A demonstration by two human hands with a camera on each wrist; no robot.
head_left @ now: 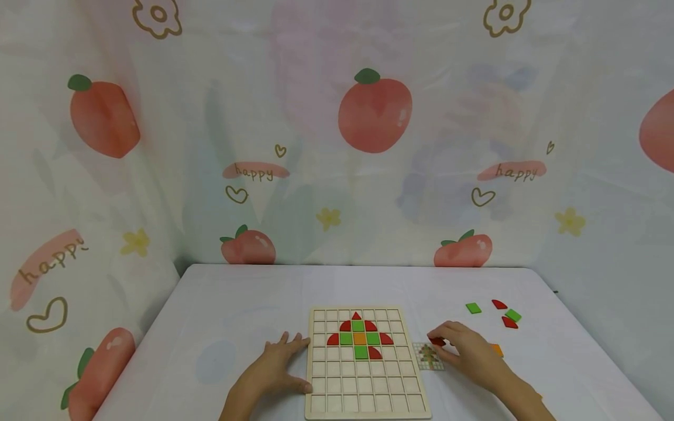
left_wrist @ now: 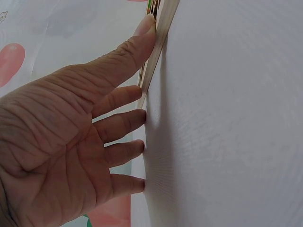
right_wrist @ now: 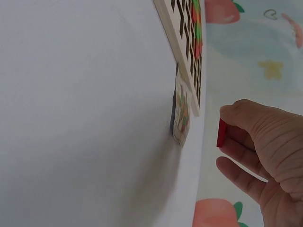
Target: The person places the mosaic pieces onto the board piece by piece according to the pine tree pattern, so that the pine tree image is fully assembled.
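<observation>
A wooden grid board (head_left: 368, 386) lies on the table, several red, green and orange tiles set in its upper cells as a stepped triangle. My left hand (head_left: 276, 365) rests at the board's left edge, fingers spread, with the thumb (left_wrist: 142, 40) touching the frame. Between thumb and fingers my right hand (head_left: 466, 354) pinches a red tile (right_wrist: 221, 132), raised above the table to the right of the board. Below that hand is a small pattern card (head_left: 429, 356) showing a tree-like design on a grid, beside the board's right edge.
At the table's right lie loose tiles: a green square (head_left: 473, 308), a red quarter-round piece (head_left: 499, 304), another green square (head_left: 513, 316) and another red piece (head_left: 509, 322). An orange tile (head_left: 497, 350) shows partly behind the right hand. A printed curtain (head_left: 316, 117) hangs around the table.
</observation>
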